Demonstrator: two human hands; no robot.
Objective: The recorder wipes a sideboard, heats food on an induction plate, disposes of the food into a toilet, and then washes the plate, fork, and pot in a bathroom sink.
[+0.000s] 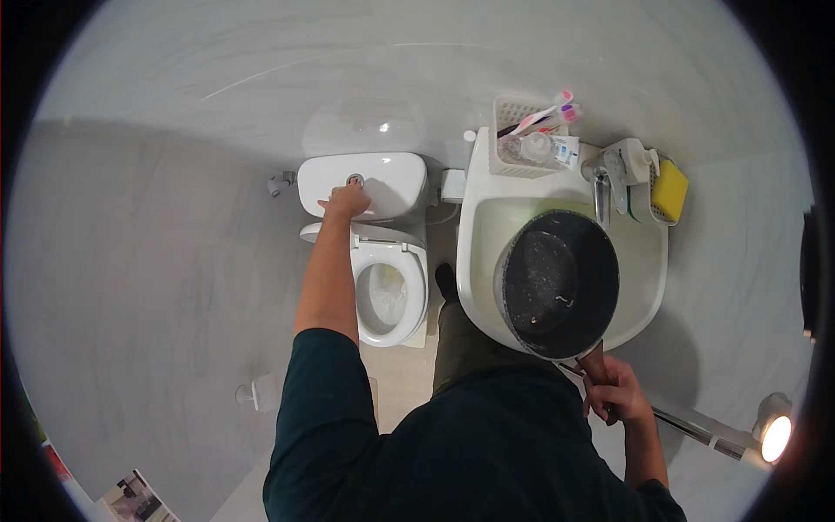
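My left hand [348, 199] rests on the toilet's cistern lid [398, 169], a fingertip on the round flush button [355, 179]. Below it the toilet bowl [387, 297] shows its seat down and water moving inside; the raised lid is partly behind my forearm. My right hand [616, 391] grips the brown handle [595, 367] of a dark, speckled cooking pot [554, 280], tilted over the white washbasin [483, 274]. A few small food scraps cling to the pot's inside.
On the basin's back ledge stand a white plastic basket [522, 171] with toothbrushes and a tube, a chrome faucet [601, 189], a pump bottle [633, 160] and a yellow sponge [670, 191] in a holder. A metal rail [691, 429] and a lit lamp [776, 438] are at the lower right.
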